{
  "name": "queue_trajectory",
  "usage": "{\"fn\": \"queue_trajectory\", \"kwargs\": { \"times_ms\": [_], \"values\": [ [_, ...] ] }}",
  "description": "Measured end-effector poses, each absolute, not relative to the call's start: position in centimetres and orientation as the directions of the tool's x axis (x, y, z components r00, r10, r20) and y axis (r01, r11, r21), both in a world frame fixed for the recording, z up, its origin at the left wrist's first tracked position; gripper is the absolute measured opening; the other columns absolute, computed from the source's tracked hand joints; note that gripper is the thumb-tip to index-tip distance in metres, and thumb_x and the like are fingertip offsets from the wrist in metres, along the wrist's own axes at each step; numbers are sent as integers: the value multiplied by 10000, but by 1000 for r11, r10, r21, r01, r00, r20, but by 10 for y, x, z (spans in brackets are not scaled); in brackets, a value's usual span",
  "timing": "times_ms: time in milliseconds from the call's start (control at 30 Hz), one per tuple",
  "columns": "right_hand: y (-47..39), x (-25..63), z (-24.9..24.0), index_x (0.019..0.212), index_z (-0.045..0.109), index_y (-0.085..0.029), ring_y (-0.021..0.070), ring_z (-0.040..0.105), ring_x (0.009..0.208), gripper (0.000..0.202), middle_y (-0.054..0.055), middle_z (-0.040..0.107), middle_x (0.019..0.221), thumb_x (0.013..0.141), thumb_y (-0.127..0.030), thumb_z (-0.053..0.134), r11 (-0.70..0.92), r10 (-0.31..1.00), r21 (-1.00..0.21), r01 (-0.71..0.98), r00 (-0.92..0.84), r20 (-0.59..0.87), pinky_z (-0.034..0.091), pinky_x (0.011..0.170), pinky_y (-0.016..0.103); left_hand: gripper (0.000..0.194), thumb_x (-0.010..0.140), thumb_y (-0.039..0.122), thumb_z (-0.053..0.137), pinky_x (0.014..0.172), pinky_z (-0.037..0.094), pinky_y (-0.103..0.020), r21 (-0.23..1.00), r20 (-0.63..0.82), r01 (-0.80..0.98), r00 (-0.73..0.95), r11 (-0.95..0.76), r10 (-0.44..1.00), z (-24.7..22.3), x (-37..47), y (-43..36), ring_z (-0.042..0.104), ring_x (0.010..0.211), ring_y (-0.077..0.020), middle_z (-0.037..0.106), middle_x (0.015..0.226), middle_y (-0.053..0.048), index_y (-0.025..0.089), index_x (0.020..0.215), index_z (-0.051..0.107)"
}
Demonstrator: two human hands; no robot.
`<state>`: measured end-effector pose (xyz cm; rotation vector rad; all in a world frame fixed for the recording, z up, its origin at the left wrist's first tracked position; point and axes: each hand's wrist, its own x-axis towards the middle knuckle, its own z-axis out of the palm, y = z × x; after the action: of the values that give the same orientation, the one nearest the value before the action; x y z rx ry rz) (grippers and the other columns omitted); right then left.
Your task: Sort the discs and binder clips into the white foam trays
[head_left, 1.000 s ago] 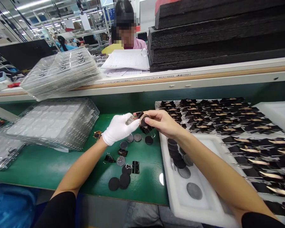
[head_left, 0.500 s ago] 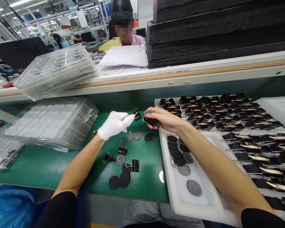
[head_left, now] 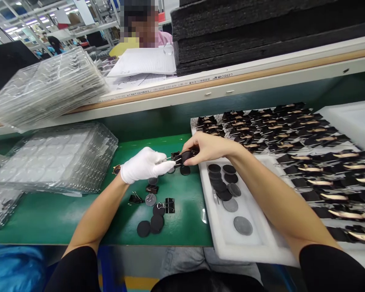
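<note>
My left hand (head_left: 147,164), in a white glove, pinches the wire handles of a black binder clip (head_left: 176,158) above the green table (head_left: 188,223). Bare, my right hand (head_left: 205,148) holds a black disc (head_left: 187,155) against that clip from the right; other parts behind its fingers are hard to make out. Below the hands lie more black clips (head_left: 170,205), black discs (head_left: 156,223) and a grey disc (head_left: 150,199). Beside them a white foam tray (head_left: 252,243) carries several black discs and some grey ones (head_left: 243,225).
Clear plastic trays (head_left: 57,158) are stacked at the left, with another stack (head_left: 51,85) on the shelf (head_left: 158,95). Many clipped pieces (head_left: 322,162) fill the right side. Black foam blocks (head_left: 261,32) and a person in pink (head_left: 164,38) are behind the shelf.
My hands have come together, bringing the clip in the left against the pieces in the right. My right hand has turned, its fingers now around a black disc. The whole view has shifted slightly.
</note>
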<state>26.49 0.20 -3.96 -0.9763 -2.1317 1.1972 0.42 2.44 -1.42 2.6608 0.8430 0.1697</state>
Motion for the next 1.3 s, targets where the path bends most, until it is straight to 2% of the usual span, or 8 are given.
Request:
{"fn": "queue_trajectory", "kwargs": {
  "times_ms": [267,367,500,667,867,1100,1200,1300],
  "values": [
    [-4,262,-32,755,802,-184,130,542,593,120,-26,689,647,722,-294,766,409,811,-808,425,-575,109,327,544,275,516,955,542,560,526,313,-250,380,61,545,792,-747,608,-17,3,24,446,491,-93,543,487,27,183,586,573],
    [-4,261,-31,773,786,-195,152,578,622,85,-10,699,673,744,-262,743,518,816,-716,468,-522,248,368,585,287,492,991,549,518,606,411,-242,517,82,567,713,-641,696,-15,6,25,579,583,-116,675,600,0,183,682,634],
    [-1,251,-36,1037,780,-220,256,684,933,208,108,778,1142,916,-267,618,699,706,-465,543,-423,568,463,812,383,741,1051,660,226,568,437,-263,811,-107,517,590,-273,800,-12,13,22,650,609,-158,720,626,-79,173,696,656],
    [1,248,-42,1440,610,-315,289,656,1154,404,105,641,1466,1060,-320,472,682,663,-296,669,-396,635,436,981,485,622,1019,627,444,583,438,-253,840,-80,480,570,-252,818,-10,19,16,581,544,-129,666,555,-36,185,599,565],
    [4,277,-26,1654,297,-313,411,509,1397,1243,146,511,1580,624,-532,957,588,808,-551,593,-469,358,468,1076,555,502,992,551,519,708,489,-243,723,96,540,538,-430,837,-15,14,29,638,639,-136,682,596,11,198,640,579],
    [12,266,-22,1175,753,-169,224,716,903,429,74,786,1052,791,-337,844,403,867,-751,524,-482,129,547,784,310,534,999,601,454,748,490,-282,625,105,554,639,-550,762,-33,7,45,658,716,-170,735,701,-21,200,693,630],
    [-3,278,-18,1125,776,-182,187,695,844,398,39,790,979,739,-197,870,444,859,-710,547,-485,163,517,755,280,687,1015,707,250,621,485,-300,743,15,471,699,-476,715,-43,2,56,647,625,-185,702,650,-35,198,875,690],
    [-41,312,-3,1111,791,-217,194,701,936,389,31,794,1063,734,-152,858,487,851,-641,593,-487,196,514,834,296,625,990,742,358,588,451,-265,733,-176,563,699,-381,694,-52,-3,69,613,631,-162,682,639,10,229,920,709]
  ]
}}
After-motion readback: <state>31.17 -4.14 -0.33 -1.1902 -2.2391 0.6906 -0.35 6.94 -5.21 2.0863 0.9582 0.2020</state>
